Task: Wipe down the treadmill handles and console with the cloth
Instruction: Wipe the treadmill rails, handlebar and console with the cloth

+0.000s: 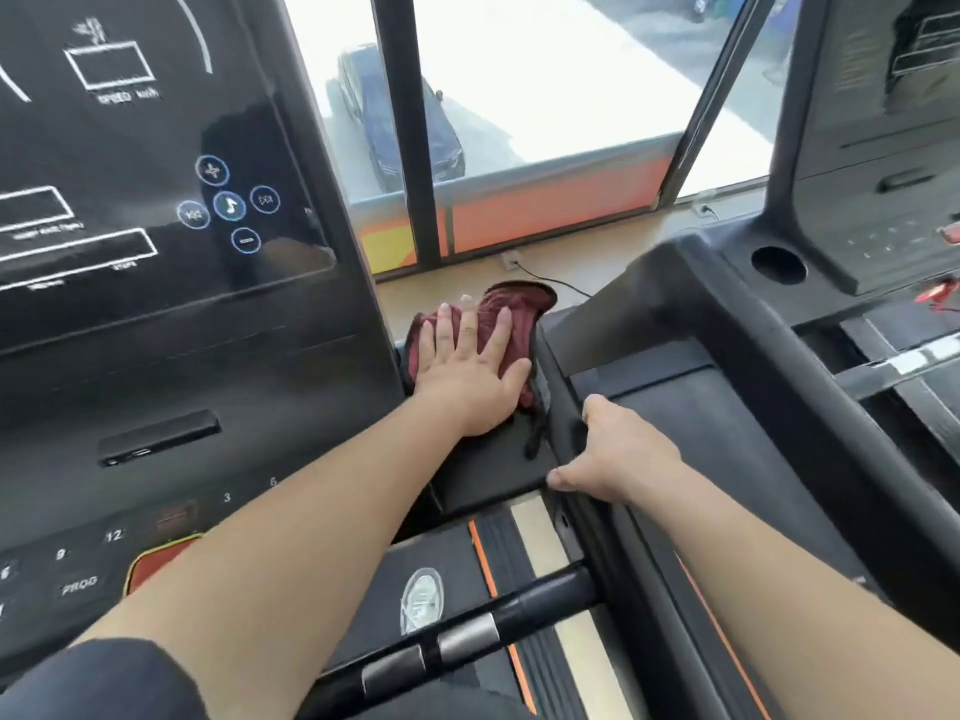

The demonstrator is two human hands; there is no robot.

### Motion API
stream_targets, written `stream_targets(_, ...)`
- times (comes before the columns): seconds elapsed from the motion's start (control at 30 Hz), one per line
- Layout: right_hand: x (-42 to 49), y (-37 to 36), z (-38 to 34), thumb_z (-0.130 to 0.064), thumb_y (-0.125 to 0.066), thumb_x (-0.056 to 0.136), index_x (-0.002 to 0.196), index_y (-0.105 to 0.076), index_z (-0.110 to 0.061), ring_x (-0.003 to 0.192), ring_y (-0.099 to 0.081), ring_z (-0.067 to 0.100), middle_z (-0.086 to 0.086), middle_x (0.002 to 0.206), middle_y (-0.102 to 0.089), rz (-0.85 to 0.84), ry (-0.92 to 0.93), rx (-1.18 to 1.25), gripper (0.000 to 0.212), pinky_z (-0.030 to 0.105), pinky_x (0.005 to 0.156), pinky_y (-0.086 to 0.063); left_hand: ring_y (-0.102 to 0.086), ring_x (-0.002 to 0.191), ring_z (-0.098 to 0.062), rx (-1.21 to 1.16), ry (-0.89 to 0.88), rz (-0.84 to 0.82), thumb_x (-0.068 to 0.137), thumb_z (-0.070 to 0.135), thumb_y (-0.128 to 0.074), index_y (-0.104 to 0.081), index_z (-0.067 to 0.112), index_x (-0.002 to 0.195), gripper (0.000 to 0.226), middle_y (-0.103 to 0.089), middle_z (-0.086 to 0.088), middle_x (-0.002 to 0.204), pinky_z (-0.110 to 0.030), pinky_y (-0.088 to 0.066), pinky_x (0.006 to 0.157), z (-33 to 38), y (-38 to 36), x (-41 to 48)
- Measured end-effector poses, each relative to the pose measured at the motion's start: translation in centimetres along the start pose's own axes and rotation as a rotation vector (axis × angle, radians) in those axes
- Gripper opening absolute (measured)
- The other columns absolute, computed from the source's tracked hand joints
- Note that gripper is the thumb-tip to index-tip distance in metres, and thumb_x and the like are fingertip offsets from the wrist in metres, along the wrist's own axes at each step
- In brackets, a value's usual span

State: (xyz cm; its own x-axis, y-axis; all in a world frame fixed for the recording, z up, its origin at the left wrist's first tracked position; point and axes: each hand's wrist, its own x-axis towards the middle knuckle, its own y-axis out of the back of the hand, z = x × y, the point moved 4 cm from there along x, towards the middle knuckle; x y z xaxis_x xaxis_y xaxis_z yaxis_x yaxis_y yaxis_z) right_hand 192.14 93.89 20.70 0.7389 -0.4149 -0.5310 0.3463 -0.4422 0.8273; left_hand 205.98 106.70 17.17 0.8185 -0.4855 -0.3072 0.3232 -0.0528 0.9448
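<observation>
Presses the maroon cloth [511, 309] flat under the left hand [467, 366], fingers straight and spread, on the ledge [488, 475] at the console [156, 252] right edge. Grips the handle [558, 387] just beside with the right hand [618, 454], fingers curled round it.

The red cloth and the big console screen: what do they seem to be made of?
The cloth looks like soft fabric, dark red, rumpled into folds under the left hand. The console seems glossy black plastic or glass: it mirrors light.
</observation>
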Motion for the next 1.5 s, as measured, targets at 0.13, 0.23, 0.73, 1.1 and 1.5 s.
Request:
stream_targets(0.13,-0.3,0.1,0.0,-0.056,-0.076,0.071,0.112,-0.043,-0.024,0.094,-0.058,0.023,-0.007,0.100,-0.057,0.014,0.003,0.007,0.062,0.035,0.076,-0.048,0.036,0.149,-0.034,0.000,-0.108,-0.007,0.103,0.057,-0.010,0.021,0.032,0.159,0.069,0.037,-0.010,0.162,-0.054,0.016,0.123,0.7,-1.7,-3.9)
stream_targets(0.23,-0.7,-0.1,0.2,-0.057,-0.076,0.070,0.116,-0.044,-0.026,0.105,-0.064,0.024,-0.006,0.114,-0.064,0.026,-0.002,0.014,0.065,0.039,0.084,-0.054,0.034,0.150,-0.033,0.051,-0.222,-0.071,0.106,0.048,-0.014,0.020,0.026,0.160,0.068,0.037,-0.011,0.163,-0.051,0.009,0.125,1.8,-3.4,-9.4)
stream_targets(0.73,-1.0,-1.1,-0.2,-0.050,-0.071,0.081,0.106,-0.040,-0.021,0.089,-0.056,0.025,-0.002,0.101,-0.060,0.075,0.009,-0.039,0.049,0.036,0.070,-0.046,0.021,0.154,-0.036,0.038,-0.126,0.021,0.102,0.039,-0.020,0.010,0.015,0.162,0.072,0.022,-0.015,0.168,-0.052,0.005,0.126,2.2,-3.6,-10.4)
stream_targets(1.1,-1.8,-0.8,-1.1,-0.048,-0.067,0.090,0.114,-0.037,-0.017,0.109,-0.060,0.027,-0.001,0.104,-0.052,0.030,-0.004,-0.117,0.049,0.036,0.074,-0.044,0.015,0.157,-0.031,-0.019,-0.053,-0.019,0.106,0.051,-0.011,0.002,0.026,0.164,0.064,0.016,-0.005,0.171,-0.052,0.004,0.126,1.2,-0.8,-7.0)
stream_targets(1.5,-1.7,-0.7,-1.0,-0.023,-0.058,0.087,0.104,-0.036,-0.018,0.085,-0.057,0.025,-0.002,0.089,-0.055,0.046,0.003,-0.138,0.029,0.031,0.059,-0.040,0.009,0.154,-0.047,0.154,-0.149,0.075,0.105,0.043,-0.028,-0.018,0.017,0.161,0.063,-0.001,-0.019,0.170,-0.059,0.000,0.124,3.3,0.4,-11.8)
